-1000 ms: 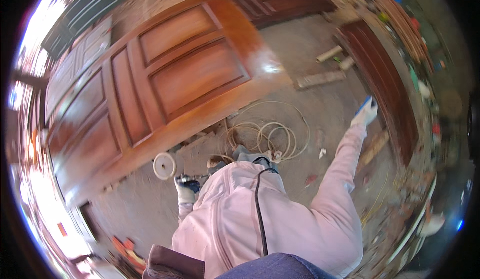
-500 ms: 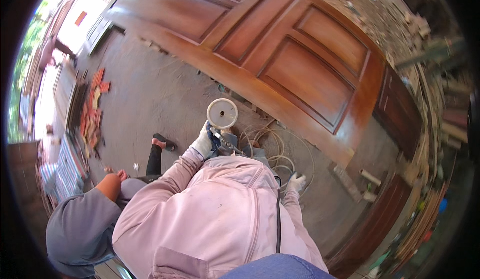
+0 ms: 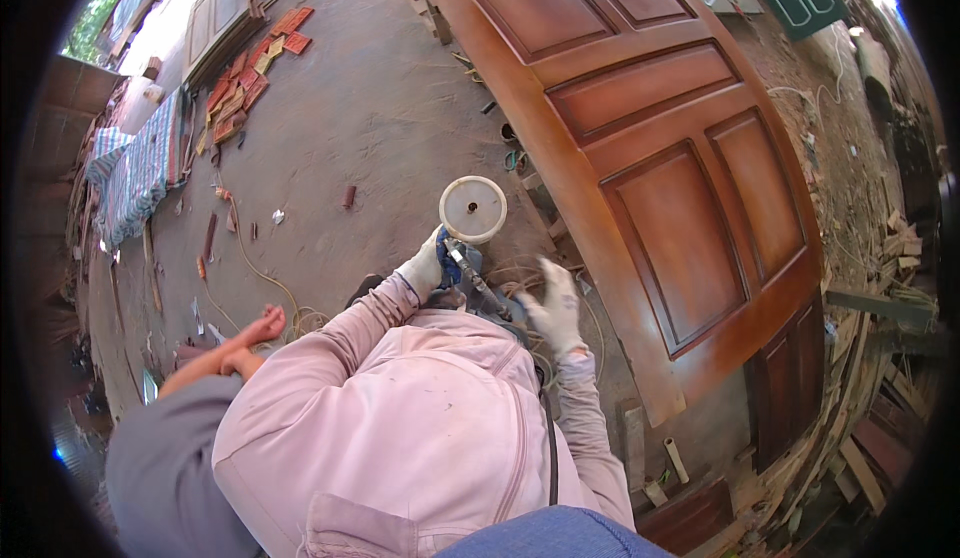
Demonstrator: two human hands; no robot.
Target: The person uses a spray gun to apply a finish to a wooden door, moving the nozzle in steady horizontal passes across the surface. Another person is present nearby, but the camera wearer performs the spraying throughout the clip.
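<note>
My left hand [image 3: 425, 264], in a pale work glove, is closed around a spray gun [image 3: 474, 276] in front of my body. The gun's round whitish cup [image 3: 473, 209], with a small dark hole in the middle of its lid, sits above that hand. My right hand [image 3: 553, 310], gloved too, is held out to the right of the gun with its fingers apart and nothing in them. A thin coiled hose [image 3: 598, 330] lies partly hidden behind it. To the right, a large brown panelled wooden door [image 3: 690, 248] lies raised on supports, its surface glossy.
Beside me on the left is another person, grey sleeve [image 3: 190, 458] and bare hands [image 3: 262, 326] showing. Orange-red wood pieces [image 3: 245, 73] and a striped sheet [image 3: 150, 168] lie farther left. A second dark door [image 3: 790, 383] and scrap wood [image 3: 860, 468] are at the right.
My view has turned, so the door now stands more upright in the picture. My right hand has come in from the far right toward the spray gun. The left keeps its hold.
</note>
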